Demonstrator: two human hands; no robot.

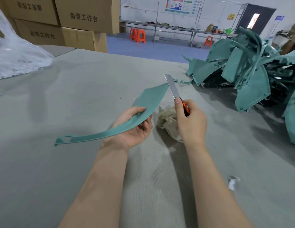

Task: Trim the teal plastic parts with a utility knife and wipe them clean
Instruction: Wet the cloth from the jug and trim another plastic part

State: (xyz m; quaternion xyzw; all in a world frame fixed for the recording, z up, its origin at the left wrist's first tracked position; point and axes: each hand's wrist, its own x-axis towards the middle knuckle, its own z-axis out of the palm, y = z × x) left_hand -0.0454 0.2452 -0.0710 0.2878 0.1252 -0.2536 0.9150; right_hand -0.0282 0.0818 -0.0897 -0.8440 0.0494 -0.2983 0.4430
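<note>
A long curved teal plastic part [148, 101] is held above the grey table, its wide end far and its narrow tabbed end pointing left. My left hand [135, 127] grips it near the middle, palm up, thumb over its top edge. My right hand [190, 122] grips an orange-handled utility knife [173, 89] with a long extended blade. The blade lies against the far right corner of the part. A beige wiping cloth [167, 120] lies crumpled on the table between my hands, partly hidden by my right hand.
A big pile of teal plastic parts [242, 71] fills the table's right side, with small teal offcuts [186, 82] in front of it. A clear plastic bag [16, 56] sits far left. Cardboard boxes [61, 22] stand behind the table [77, 89]. A white scrap [232, 183] lies near my right forearm.
</note>
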